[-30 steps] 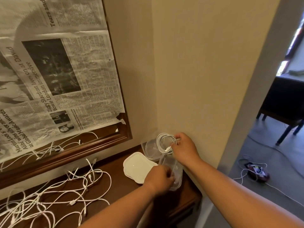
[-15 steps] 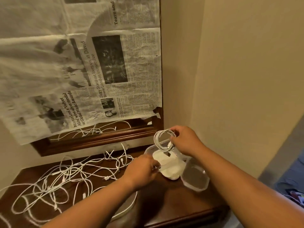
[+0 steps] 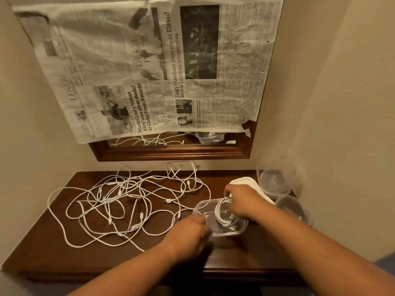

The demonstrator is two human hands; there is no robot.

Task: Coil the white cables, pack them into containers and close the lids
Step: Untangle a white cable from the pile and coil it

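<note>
The coiled white cable (image 3: 222, 212) sits inside a clear plastic container (image 3: 240, 230) on the right part of a dark wooden table (image 3: 42, 253). The right hand (image 3: 243, 201) is curled round the coil. The left hand (image 3: 188, 233) grips the container's near-left rim. Loose white cables (image 3: 128, 201) sprawl in a tangle to the left. A white lid (image 3: 245, 180) and two more clear containers (image 3: 275, 182) lie by the beige wall (image 3: 320, 103). Newspaper (image 3: 149, 60) covers most of a wood-framed mirror (image 3: 171, 154) above.
</note>
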